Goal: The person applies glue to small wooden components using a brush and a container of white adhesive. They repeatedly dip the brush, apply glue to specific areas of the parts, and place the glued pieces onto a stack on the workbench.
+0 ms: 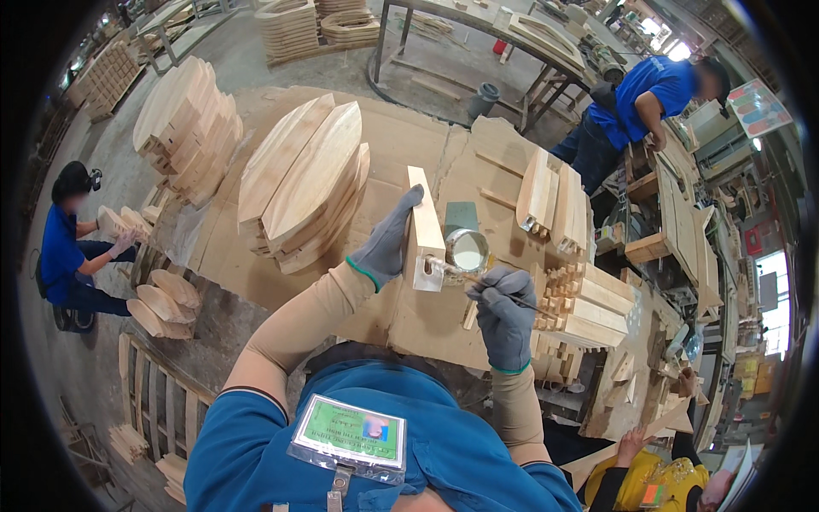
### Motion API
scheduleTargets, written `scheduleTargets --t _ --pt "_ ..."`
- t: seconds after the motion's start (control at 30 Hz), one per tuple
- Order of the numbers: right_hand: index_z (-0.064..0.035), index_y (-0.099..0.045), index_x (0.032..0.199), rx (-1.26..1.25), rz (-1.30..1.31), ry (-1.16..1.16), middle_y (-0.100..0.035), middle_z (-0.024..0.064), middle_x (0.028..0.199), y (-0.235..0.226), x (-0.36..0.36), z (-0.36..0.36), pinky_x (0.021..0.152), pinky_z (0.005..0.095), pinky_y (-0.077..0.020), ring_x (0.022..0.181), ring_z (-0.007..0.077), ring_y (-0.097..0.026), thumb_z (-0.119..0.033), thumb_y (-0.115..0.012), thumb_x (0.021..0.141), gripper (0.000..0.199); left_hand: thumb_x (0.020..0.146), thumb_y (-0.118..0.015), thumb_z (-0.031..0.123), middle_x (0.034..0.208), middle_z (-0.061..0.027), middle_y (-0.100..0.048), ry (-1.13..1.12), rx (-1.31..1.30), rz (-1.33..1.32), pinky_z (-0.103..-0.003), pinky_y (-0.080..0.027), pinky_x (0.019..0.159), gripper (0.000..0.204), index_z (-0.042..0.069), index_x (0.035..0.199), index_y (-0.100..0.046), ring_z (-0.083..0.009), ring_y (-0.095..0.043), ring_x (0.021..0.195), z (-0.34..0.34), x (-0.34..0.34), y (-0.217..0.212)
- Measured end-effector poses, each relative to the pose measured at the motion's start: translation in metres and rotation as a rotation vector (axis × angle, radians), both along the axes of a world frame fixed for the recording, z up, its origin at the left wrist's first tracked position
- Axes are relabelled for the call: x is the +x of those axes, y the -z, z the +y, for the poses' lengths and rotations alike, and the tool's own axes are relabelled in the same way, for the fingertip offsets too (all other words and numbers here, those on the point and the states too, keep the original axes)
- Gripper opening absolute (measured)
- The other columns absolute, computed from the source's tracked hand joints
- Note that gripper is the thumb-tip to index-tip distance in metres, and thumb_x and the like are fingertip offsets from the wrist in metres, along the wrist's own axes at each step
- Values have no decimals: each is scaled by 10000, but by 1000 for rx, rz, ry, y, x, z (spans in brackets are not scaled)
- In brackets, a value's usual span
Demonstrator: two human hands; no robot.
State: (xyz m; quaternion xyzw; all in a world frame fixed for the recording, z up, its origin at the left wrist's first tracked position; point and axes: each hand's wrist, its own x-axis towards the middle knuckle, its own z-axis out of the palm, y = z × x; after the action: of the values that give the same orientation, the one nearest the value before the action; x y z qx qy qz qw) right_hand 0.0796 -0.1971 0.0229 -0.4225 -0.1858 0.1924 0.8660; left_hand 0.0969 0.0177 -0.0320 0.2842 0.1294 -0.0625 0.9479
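Note:
My left hand (388, 241) in a grey glove is closed around a pale wooden bar (423, 218), held with its end tilted toward me. A slot shows in that end. My right hand (503, 314), gloved too, pinches a thin brush-like stick (459, 274); its whitish tip is at the slot in the bar's end. Just beyond the stick stands a round can (468, 251) with creamy white liquid in it. To the right of my right hand lies a stack of wooden bars with tenoned ends (597, 311).
Brown cardboard (397, 141) covers the table. Curved wooden panels (303, 183) are piled on the left, with another tall stack (189, 124) beyond. More bars (554, 200) lie at the right. Co-workers are at the left (64, 239), far right (644, 102) and lower right (653, 478).

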Motion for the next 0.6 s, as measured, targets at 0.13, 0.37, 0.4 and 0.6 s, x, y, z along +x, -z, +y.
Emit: scheduleTargets --t 0.13,0.37,0.4,0.6 --pt "-22 -521 850 56 76 42 -567 119 953 0 4 6 846 354 -551 845 201 -621 114 -549 821 141 907 -560 504 946 -50 -591 -12 -14 -24 -303 -558 703 486 77 1138 -525 -152 -629 807 -3 1 1" --pt "-22 -573 1063 134 -13 32 -604 158 1081 17 25 -16 894 401 -533 970 237 -638 -10 -472 915 179 899 -564 515 905 -47 -584 65 108 8 -286 -539 695 432 105 1032 -530 -125 -618 807 -9 -7 -29" --pt "-22 -547 1133 129 42 10 -602 165 1109 10 30 -17 894 413 -531 980 246 -637 -37 -459 931 221 893 -577 510 898 -39 -573 36 149 39 -281 -528 717 413 115 1003 -527 -108 -609 825 -11 -9 -39" --pt "6 -396 1371 -319 107 7 -608 153 1128 -31 79 -15 816 358 -550 967 227 -642 -204 -475 969 459 898 -602 384 1267 -137 -460 -78 746 -29 -306 -443 923 747 -17 1418 -246 -197 -485 1141 -45 14 -76"
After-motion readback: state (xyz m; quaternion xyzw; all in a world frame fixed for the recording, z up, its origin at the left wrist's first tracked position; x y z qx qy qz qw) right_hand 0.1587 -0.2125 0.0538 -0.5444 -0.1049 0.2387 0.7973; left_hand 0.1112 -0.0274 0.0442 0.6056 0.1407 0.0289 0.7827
